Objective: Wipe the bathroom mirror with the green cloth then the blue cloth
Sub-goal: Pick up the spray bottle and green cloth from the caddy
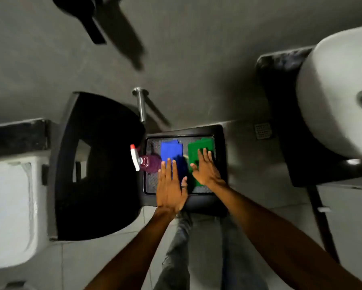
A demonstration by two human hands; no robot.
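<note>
Our left hand [170,185] and right hand [206,169] hover flat, fingers [205,155] spread, holding nothing. Green cloth [199,152] lies under the right, likely first; blue cloth [170,151] waits beside it in the tray [221,155].

Bathroom fixtures and a spray bottle around a dark tray

A black tray [220,164] sits beside the black toilet seat [104,185]; a purple spray bottle [147,163] with a white, red-tipped nozzle lies at the tray's left edge. A white basin [332,97] stands at right, a floor drain [263,130] near it.

dim grey wall [197,59], tiled floor [280,216], white basin [332,91], black-lidded toilet [96,164].
</note>
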